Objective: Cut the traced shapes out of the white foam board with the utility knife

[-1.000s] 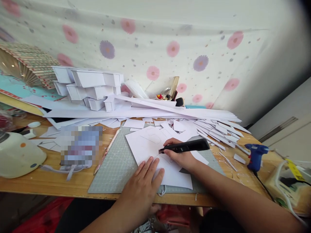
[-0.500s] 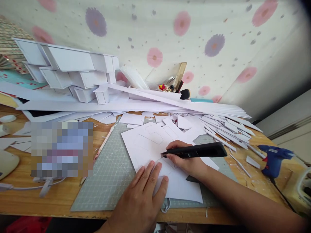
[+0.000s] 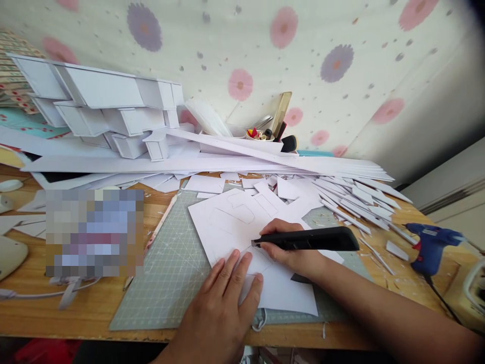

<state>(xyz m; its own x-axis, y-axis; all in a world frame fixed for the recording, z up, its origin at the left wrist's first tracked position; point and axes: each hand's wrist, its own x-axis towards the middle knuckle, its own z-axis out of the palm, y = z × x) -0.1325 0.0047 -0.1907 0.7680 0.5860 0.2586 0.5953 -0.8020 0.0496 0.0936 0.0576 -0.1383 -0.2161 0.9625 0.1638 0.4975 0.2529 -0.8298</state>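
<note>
A white sheet (image 3: 212,217) with thin pencilled outlines lies at an angle on the grey-green gridded cutting mat (image 3: 166,263). My left hand (image 3: 227,293) rests flat on the sheet's lower left part, fingers spread and holding nothing. My right hand (image 3: 291,247) is closed around a black utility knife (image 3: 314,238). The knife's metal tip points left and meets the sheet just above my left fingertips. Part of a dark object (image 3: 300,278) shows beneath my right wrist; the hand and arm hide the rest.
White paper strips and offcuts (image 3: 364,202) are strewn behind and right of the mat. A white block model (image 3: 106,88) stands back left. A blue glue gun (image 3: 432,247) is at the right, a pale computer mouse (image 3: 11,255) at the far left.
The view has shifted slightly. Both hands keep nearly the same place on the sheet, and the knife's tip has hardly moved.
</note>
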